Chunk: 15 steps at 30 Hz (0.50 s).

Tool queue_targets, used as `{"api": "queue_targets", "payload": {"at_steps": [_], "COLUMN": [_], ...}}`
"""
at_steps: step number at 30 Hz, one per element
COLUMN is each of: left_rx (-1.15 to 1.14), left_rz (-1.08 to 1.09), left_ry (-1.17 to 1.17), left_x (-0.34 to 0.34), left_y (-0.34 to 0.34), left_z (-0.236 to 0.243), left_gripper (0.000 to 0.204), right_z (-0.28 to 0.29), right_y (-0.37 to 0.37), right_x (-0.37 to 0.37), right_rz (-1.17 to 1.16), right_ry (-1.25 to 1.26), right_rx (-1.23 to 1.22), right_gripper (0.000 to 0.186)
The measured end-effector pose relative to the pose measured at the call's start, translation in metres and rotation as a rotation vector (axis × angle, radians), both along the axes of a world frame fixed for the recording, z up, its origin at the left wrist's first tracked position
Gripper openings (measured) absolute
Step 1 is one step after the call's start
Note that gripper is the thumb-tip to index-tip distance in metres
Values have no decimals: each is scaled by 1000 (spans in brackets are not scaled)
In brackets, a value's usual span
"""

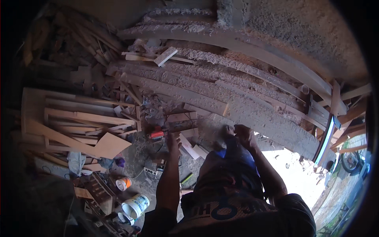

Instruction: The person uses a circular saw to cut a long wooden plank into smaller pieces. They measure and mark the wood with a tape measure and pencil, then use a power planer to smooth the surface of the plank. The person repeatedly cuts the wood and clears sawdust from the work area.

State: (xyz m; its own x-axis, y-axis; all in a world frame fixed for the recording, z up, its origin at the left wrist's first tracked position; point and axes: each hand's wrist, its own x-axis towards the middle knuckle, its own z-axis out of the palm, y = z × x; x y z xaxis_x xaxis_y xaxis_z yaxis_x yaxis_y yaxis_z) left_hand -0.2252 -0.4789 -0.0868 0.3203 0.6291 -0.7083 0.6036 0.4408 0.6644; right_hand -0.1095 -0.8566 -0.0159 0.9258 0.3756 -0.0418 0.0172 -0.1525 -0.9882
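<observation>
My left hand reaches down to the dusty floor beside a red-handled tool and some pale wood blocks. Its fingers are in shadow, so I cannot tell whether they grip anything. My right hand is curled over my raised knee in blue shorts, close to my bare foot. Whether this hand holds something is hidden. Both forearms come up from the lower edge.
Long curved carved planks covered in sawdust lie across the middle and right. A heap of wood offcuts fills the left. A white bucket, an orange-and-white can and a power strip sit at lower left.
</observation>
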Motion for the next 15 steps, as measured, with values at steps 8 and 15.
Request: {"api": "queue_targets", "payload": {"at_steps": [8,15], "left_rx": [233,-87], "left_rz": [-376,450], "left_ry": [356,261], "left_x": [-277,-320], "left_y": [-66,-158], "left_z": [-117,-90], "left_gripper": [31,33], "right_z": [-58,-40], "right_y": [43,124], "right_x": [-10,-21], "right_rz": [648,1160], "right_ry": [-159,-161], "right_rx": [-344,-568], "right_gripper": [29,22]}}
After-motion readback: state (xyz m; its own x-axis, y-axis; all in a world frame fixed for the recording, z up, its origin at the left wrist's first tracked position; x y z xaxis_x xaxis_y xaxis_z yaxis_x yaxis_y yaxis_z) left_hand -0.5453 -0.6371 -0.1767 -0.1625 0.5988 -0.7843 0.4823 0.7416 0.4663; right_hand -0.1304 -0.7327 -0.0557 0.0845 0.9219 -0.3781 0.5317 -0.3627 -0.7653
